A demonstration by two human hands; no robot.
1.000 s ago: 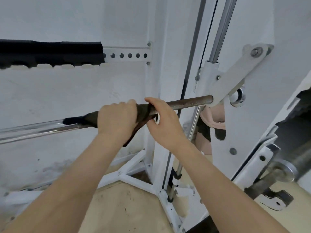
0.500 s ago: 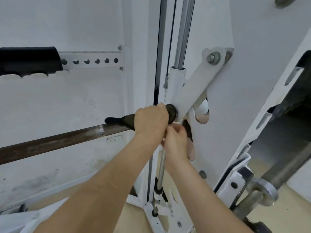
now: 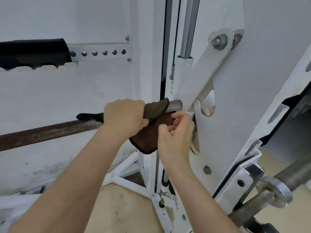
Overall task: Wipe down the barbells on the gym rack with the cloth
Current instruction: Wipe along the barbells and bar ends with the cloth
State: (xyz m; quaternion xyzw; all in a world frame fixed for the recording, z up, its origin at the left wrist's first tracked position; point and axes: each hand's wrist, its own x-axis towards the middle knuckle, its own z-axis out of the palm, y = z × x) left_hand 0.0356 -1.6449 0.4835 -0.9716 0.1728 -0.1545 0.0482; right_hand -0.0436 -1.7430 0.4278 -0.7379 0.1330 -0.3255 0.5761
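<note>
The long rust-brown steel barbell (image 3: 50,132) lay across the white rack, its grey knurled end running into the slanted white steel bracket (image 3: 202,76) on the right. The dark brown, olive-backed soft cloth (image 3: 151,137) was wrapped over the bar just short of that end. The left hand (image 3: 124,115) was closed round bar and cloth together. The right hand (image 3: 175,132), just below, had its fingers curled, pinching the loose flap that hung down.

To my eye the bar would be heavy and rigid and, seated in the rack, unlikely to shift. The rust and knurling would probably drag at the fabric. The cloth looked light and limp, so it seemed best gripped wrapped right round the bar, with the slack gathered in.

The bracket and the white slotted plate (image 3: 227,132) behind the right hand left little room, and knuckles could catch there. A chrome guide rod (image 3: 188,27) rose above. A black padded bar (image 3: 32,51) sat at the upper left, and a second barbell (image 3: 297,174) with a chrome collar rested low on the right.
</note>
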